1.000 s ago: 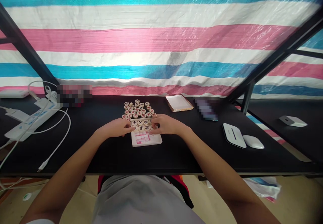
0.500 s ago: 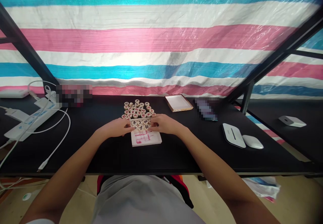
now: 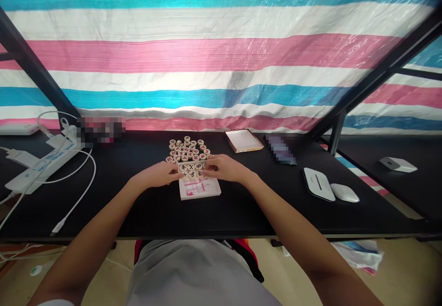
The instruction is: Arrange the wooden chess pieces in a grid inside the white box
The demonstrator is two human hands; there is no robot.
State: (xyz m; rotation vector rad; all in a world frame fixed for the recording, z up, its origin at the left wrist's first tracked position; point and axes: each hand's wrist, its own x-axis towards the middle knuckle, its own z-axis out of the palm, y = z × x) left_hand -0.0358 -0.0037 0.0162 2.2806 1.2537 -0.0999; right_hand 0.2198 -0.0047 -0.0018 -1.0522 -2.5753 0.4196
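Observation:
A cluster of round wooden chess pieces point(image 3: 188, 149) with red and black characters lies on the black table point(image 3: 145, 204). In front of it is a white folded board sheet point(image 3: 200, 188) with red lines, and several pieces rest on its far end. My left hand point(image 3: 159, 174) lies at the sheet's left edge, fingers curled against the pieces there. My right hand point(image 3: 223, 168) is at the sheet's right edge, fingertips pinched on a piece. Whether either hand has lifted a piece I cannot make out.
A shallow box lid point(image 3: 243, 140) sits behind the pieces to the right. A white power strip point(image 3: 41, 165) with cables lies at the left. Two white devices point(image 3: 328, 187) rest at the right. A striped tarp hangs behind, and black frame posts stand on both sides.
My right hand has slid slightly left, closer in on the pieces at the sheet's far end. My left hand has stayed almost still.

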